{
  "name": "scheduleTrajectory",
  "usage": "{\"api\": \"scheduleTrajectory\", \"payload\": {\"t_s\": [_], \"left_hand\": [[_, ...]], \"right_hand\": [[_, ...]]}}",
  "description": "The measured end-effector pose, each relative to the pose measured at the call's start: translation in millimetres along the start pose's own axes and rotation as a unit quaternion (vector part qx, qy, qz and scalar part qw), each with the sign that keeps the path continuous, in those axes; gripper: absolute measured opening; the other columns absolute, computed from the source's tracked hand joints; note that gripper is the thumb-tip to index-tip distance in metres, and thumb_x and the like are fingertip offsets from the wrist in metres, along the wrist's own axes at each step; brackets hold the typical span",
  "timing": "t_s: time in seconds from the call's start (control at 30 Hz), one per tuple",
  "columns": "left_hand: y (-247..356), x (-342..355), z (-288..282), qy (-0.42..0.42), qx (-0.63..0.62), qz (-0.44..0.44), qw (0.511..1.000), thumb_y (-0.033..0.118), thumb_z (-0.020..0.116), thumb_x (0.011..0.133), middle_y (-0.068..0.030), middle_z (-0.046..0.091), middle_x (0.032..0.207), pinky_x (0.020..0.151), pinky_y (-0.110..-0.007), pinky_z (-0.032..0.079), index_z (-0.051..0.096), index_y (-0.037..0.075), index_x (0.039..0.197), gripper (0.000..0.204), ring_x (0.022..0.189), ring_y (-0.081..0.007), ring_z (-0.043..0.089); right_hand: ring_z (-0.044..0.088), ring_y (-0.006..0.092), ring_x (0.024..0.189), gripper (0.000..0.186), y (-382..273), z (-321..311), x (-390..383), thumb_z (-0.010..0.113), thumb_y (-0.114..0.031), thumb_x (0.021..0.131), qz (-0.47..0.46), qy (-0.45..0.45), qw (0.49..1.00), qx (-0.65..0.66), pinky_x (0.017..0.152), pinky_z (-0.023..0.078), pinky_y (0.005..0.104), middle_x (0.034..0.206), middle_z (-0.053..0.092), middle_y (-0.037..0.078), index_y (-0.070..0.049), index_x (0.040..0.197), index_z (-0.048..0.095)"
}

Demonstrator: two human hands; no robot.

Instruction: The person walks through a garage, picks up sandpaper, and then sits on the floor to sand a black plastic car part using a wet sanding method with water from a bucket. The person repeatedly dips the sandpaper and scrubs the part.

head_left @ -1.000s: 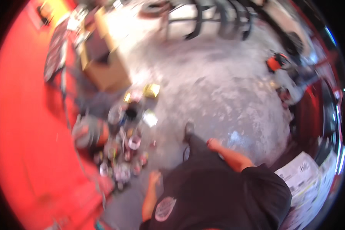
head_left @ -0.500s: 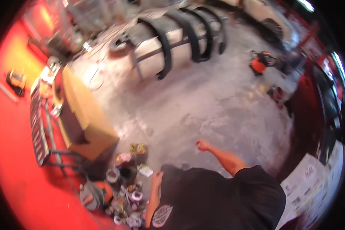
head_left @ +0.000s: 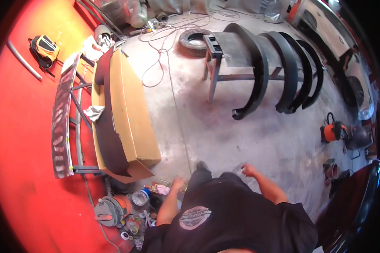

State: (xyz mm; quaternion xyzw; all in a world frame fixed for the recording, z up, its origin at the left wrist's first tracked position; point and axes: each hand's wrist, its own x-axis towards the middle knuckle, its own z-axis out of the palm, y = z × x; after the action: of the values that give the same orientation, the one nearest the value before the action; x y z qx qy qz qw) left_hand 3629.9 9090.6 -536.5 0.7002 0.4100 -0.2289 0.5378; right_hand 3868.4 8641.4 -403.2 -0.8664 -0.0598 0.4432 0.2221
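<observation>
My left hand [head_left: 179, 182] hangs low beside my left leg, close to a pile of cans and a pink cloth [head_left: 162, 189] on the floor. Its fingers are loosely bent, and I see nothing in it. Held out in front of my right thigh, my right hand [head_left: 248, 170] has its fingers slightly apart and nothing visible between them. Neither hand touches anything. Ahead, several black curved fender flares [head_left: 259, 71] hang over a metal stand [head_left: 213, 80]. To my left, a long open cardboard box [head_left: 135, 114] has a dark panel [head_left: 109, 126] along its side.
A tyre [head_left: 194, 42] lies behind the stand, near a looped cable [head_left: 161, 50]. An orange-and-black vacuum [head_left: 333, 131] stands at right, and a grey-and-orange canister [head_left: 109, 211] at lower left. A dark car panel [head_left: 350, 202] borders the right side; a metal rack [head_left: 78, 122] stands left.
My view has swung left and nearer the stand, so the stand, box and vacuum sit farther right in the picture. Both hands remain low, away from everything.
</observation>
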Motion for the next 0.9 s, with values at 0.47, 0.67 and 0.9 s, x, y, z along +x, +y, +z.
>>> {"api": "scheduleTrajectory", "payload": {"t_s": [0.47, 0.67, 0.9], "left_hand": [[443.5, 210.7, -165.2, -0.105, -0.226, -0.014, 0.968, 0.029, 0.069, 0.092, -0.0132, 0.065, 0.116, 0.065, -0.041, 0.060, 0.046, 0.009, 0.143, 0.060, 0.088, -0.0244, 0.066], [518.7, 304.3, -268.5, 0.041, 0.022, 0.119, 0.992, 0.026, 0.070, 0.088, -0.0199, 0.067, 0.120, 0.091, -0.041, 0.053, 0.061, 0.003, 0.127, 0.047, 0.106, -0.0315, 0.067], [588.0, 421.0, -384.4, 0.110, -0.153, 0.080, 0.979, 0.031, 0.066, 0.094, -0.0203, 0.064, 0.127, 0.103, -0.038, 0.046, 0.059, -0.003, 0.128, 0.049, 0.120, -0.0302, 0.060]], "right_hand": [[0.069, 0.0356, 0.096, 0.035, -240.7, -201.2, 350.8, 0.061, -0.014, 0.078, -0.122, 0.039, 0.980, -0.150, 0.085, 0.055, 0.0439, 0.098, 0.071, 0.022, -0.010, 0.112, 0.072], [0.068, 0.0391, 0.093, 0.029, -488.1, -363.2, 514.9, 0.060, -0.010, 0.078, -0.235, 0.057, 0.944, -0.224, 0.081, 0.056, 0.0463, 0.101, 0.070, 0.022, -0.005, 0.104, 0.072], [0.065, 0.0161, 0.059, 0.045, -809.5, -458.5, 628.7, 0.062, -0.013, 0.077, -0.278, -0.006, 0.958, 0.065, 0.054, 0.053, 0.0322, 0.079, 0.070, 0.012, -0.001, 0.121, 0.064]]}}
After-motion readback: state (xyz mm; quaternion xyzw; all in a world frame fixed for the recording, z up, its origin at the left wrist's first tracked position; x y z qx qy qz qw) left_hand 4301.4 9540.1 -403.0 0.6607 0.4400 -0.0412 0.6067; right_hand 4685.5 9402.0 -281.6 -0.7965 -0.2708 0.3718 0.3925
